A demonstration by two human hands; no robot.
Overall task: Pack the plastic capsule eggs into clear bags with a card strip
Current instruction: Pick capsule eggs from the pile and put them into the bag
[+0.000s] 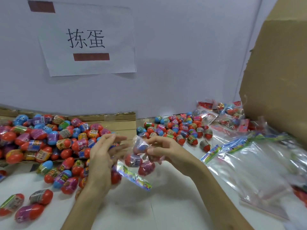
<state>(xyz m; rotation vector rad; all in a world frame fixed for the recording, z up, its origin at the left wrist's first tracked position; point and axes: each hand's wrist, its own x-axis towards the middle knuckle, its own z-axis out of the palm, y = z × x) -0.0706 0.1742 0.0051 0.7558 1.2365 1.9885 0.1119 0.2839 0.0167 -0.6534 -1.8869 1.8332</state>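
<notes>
Both bare forearms angle in from below and converge toward the middle. The left hand point(103, 156) is held flat, its fingers straight and close together, pointing across at the other hand and blurred at the tips. The right hand point(166, 151) faces it with fingers curled, thumb and fingertips pinching the top of a clear bag point(141, 156) that hangs between the two hands.

Motion-blurred left hand point(103, 156) and bag point(141, 156)

Printed paper sign point(88, 39) on white wall point(182, 47), tall cardboard box point(279, 80) at right
</notes>
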